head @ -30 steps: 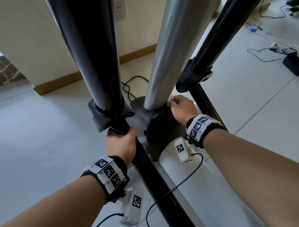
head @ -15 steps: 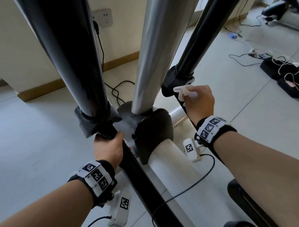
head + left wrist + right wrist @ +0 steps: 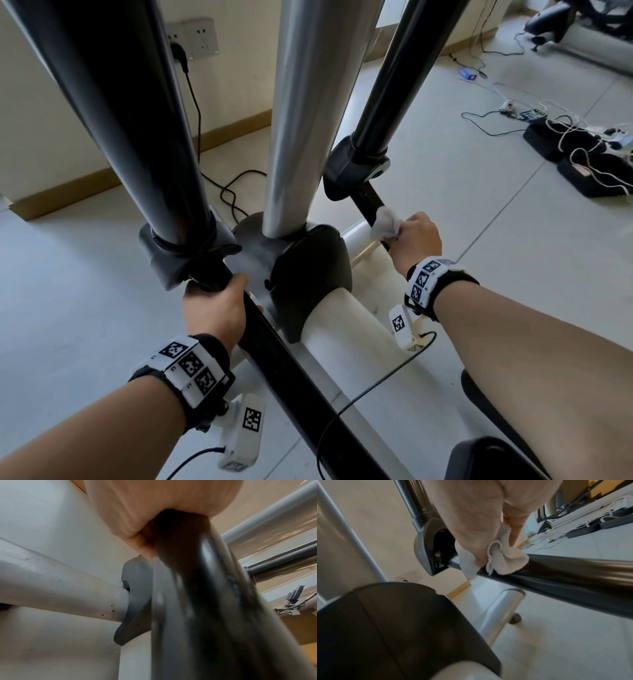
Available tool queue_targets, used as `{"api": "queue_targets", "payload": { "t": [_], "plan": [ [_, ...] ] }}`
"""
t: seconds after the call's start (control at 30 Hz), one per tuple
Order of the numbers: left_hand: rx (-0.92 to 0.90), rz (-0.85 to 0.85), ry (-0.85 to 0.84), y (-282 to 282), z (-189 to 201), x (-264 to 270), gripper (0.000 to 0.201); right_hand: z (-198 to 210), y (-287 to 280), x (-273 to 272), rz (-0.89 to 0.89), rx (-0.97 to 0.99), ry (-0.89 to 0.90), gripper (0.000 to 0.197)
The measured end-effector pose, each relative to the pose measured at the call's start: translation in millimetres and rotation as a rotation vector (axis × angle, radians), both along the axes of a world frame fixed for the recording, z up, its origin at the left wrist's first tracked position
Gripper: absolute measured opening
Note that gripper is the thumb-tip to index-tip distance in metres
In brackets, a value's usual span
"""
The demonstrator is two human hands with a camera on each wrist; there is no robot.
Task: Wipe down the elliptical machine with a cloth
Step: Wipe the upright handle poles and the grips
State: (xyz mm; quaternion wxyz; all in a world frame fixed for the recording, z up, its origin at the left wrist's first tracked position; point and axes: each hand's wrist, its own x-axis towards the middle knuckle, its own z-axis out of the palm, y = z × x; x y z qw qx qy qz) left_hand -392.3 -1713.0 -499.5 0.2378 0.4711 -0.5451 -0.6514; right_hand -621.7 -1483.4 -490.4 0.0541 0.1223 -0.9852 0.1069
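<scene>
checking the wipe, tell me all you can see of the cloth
The cloth is small, white and looks like soft terry with a slightly frayed edge. It is bunched into folds, not spread flat. The right hand pinches it between thumb and fingers and presses it on the top of the black bar, just below the dark joint cover. One loose flap hangs down over the bar's near side. It shows no clear stains or wetness.

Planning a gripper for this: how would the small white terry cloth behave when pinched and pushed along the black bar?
The small white terry cloth is probably floppy: it bunches in folds under the right hand. Likely light. Its nap may drag on the glossy black bar.
</scene>
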Motion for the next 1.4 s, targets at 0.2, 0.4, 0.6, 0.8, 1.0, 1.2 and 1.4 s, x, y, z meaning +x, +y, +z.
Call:
{"api": "queue_targets", "payload": {
  "t": [0.2,0.4,0.6,0.8,1.0,1.2,1.4],
  "plan": [
    [0.017,0.002,-0.013,0.2,3.2,1.6,0.023,-23.8,53.1,18.4,-0.235,-0.002,-0.206,0.016],
    [0.03,-0.007,-0.013,1.0,7.8,2.3,0.018,-17.7,65.5,23.2,-0.373,0.214,-0.399,0.032],
    [0.043,-0.031,-0.027,0.7,6.3,1.9,0.018,14.0,49.3,12.9,-0.339,-0.161,-0.316,0.017],
    [0.027,-0.012,-0.013,0.6,7.4,1.4,0.029,53.8,-14.1,-14.9,-0.335,-0.642,-0.271,0.022],
    [0.049,0.018,0.009,1.1,6.4,1.2,0.023,71.0,-44.2,-68.5,-0.34,-0.923,-0.319,0.022],
    [0.05,0.033,0.009,3.1,9.4,0.9,0.03,57.1,-81.8,-97.4,-0.22,-1.126,-0.407,0.024],
    [0.078,0.042,0.013,5.4,12.0,0.2,0.03,48.6,-79.7,-100.3,-0.271,-1.137,-0.487,0.034]
  ]
}}
